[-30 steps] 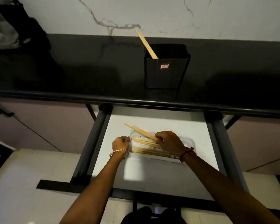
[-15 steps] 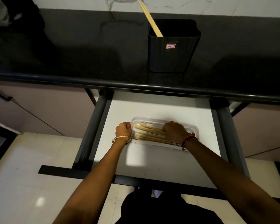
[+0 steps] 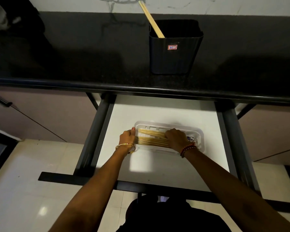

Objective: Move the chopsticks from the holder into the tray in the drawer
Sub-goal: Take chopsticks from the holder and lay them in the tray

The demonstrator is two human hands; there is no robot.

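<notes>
A clear plastic tray (image 3: 200,133) lies in the open white drawer (image 3: 166,171). Several wooden chopsticks (image 3: 151,139) lie flat in it, pointing left and right. My right hand (image 3: 176,138) rests knuckles up on their right part, with its fingers curled over them. My left hand (image 3: 126,137) holds the tray's left end, thumb on the rim. The black holder (image 3: 174,54) stands on the dark countertop above the drawer. A pair of chopsticks (image 3: 151,20) leans out of its left corner.
The black countertop (image 3: 74,56) edge overhangs the back of the drawer. Dark drawer rails (image 3: 97,136) run along both sides, and the black drawer front (image 3: 77,179) is nearest me. Dark objects sit at the counter's far left. Pale floor tiles lie below.
The chopsticks that my right hand held tilted above the tray now lie flat inside it. My left hand has stayed at the tray's left end. The camera has tipped downward.
</notes>
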